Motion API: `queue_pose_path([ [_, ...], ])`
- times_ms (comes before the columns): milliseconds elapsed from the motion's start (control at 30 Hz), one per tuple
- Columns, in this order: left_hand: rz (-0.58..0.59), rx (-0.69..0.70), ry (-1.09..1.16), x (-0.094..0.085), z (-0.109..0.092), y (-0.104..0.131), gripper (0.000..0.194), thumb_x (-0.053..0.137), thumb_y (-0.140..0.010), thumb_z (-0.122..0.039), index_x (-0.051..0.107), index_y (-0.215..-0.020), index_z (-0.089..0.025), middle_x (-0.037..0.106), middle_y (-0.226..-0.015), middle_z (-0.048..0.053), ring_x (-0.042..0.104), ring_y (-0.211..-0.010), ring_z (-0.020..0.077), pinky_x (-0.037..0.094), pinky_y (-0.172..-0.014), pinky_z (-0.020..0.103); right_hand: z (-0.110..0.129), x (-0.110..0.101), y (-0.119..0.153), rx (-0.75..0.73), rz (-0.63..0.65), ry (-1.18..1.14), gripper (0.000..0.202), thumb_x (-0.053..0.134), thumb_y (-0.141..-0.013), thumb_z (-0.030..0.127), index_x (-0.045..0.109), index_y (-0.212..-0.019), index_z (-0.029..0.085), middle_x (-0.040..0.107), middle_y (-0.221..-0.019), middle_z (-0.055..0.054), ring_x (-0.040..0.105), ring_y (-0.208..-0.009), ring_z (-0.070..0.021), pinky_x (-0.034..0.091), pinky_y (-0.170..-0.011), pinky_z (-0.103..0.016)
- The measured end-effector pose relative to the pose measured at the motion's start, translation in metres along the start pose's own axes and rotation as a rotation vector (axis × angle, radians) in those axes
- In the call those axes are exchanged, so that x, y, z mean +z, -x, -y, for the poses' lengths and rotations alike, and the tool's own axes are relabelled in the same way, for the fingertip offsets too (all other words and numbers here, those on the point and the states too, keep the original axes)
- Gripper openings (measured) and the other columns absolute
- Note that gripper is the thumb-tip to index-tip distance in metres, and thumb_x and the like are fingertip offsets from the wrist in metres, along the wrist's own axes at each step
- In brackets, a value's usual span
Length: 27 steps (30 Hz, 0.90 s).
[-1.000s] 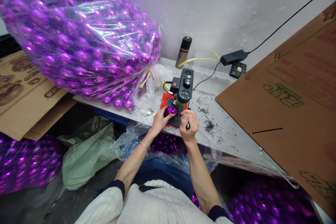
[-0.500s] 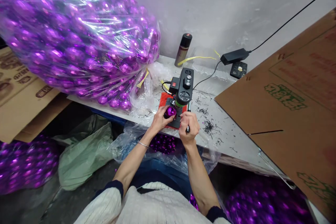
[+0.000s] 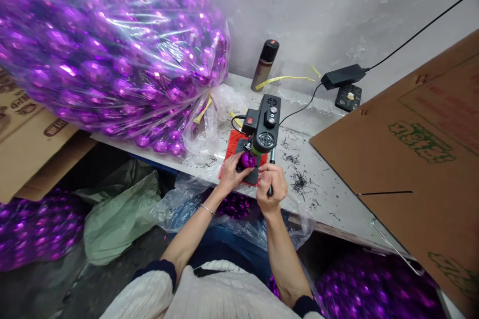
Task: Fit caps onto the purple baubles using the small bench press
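A shiny purple ball (image 3: 248, 160) sits under the head of a small black bench drill press (image 3: 266, 124). My left hand (image 3: 232, 173) is closed around the ball from the left, thumb in front and fingers behind. My right hand (image 3: 271, 185) is wrapped around the press's lever handle (image 3: 270, 191), just right of the ball. The press's black base (image 3: 253, 177) rests on a red sheet (image 3: 232, 152) on the white table. The contact between tool tip and ball is hidden by the press head.
A big clear bag of purple balls (image 3: 123, 65) fills the left. A spray can (image 3: 265, 66), a power adapter (image 3: 343, 77) and black shavings (image 3: 299, 182) are on the table. A cardboard box (image 3: 419, 159) stands right. Below the table edge hangs plastic with purple balls (image 3: 234, 206).
My left hand has brought the purple ball slightly right and in under the press head. My right hand keeps its grip on the lever, a little lower. The view has shifted slightly.
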State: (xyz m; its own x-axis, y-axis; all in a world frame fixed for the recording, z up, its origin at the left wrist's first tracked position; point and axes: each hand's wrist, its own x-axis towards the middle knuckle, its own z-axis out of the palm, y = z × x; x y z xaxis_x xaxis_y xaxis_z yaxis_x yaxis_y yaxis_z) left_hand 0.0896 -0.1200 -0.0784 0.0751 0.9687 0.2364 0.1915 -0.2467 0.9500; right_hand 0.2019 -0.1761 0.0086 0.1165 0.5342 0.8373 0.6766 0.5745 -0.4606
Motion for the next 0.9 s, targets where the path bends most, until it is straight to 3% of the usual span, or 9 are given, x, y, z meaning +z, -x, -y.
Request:
queue_pose_path([
  [333,0.022,0.013,0.014,-0.001,0.002,-0.001,0.050,0.080,-0.077,-0.040,0.067,-0.122,-0.023,0.069,-0.127,0.012,0.062,-0.122,0.0300,0.042,-0.111,0.048,-0.012,0.007,0.019,-0.001,-0.029,0.007,0.018,0.043,-0.094,0.015,0.055,-0.084,0.022,0.065,-0.085,-0.004,0.064,-0.075,-0.0147,0.050,-0.064,-0.029],
  [667,0.024,-0.008,-0.009,0.000,0.002,0.000,0.053,0.080,-0.077,-0.046,0.066,-0.122,-0.023,0.069,-0.127,0.012,0.062,-0.121,0.0294,0.042,-0.110,0.048,-0.019,0.012,0.025,-0.028,-0.057,0.015,0.019,0.042,-0.094,0.017,0.052,-0.080,0.022,0.064,-0.084,-0.003,0.058,-0.074,-0.0163,0.045,-0.070,-0.035],
  [900,0.013,0.002,0.036,-0.001,0.003,-0.001,0.048,0.081,-0.077,-0.038,0.067,-0.120,-0.024,0.069,-0.126,0.011,0.061,-0.122,0.0296,0.041,-0.112,0.048,-0.024,0.018,0.027,-0.100,-0.066,0.036,0.021,0.038,-0.094,0.013,0.049,-0.079,0.022,0.058,-0.077,-0.001,0.054,-0.071,-0.0148,0.042,-0.068,-0.033],
])
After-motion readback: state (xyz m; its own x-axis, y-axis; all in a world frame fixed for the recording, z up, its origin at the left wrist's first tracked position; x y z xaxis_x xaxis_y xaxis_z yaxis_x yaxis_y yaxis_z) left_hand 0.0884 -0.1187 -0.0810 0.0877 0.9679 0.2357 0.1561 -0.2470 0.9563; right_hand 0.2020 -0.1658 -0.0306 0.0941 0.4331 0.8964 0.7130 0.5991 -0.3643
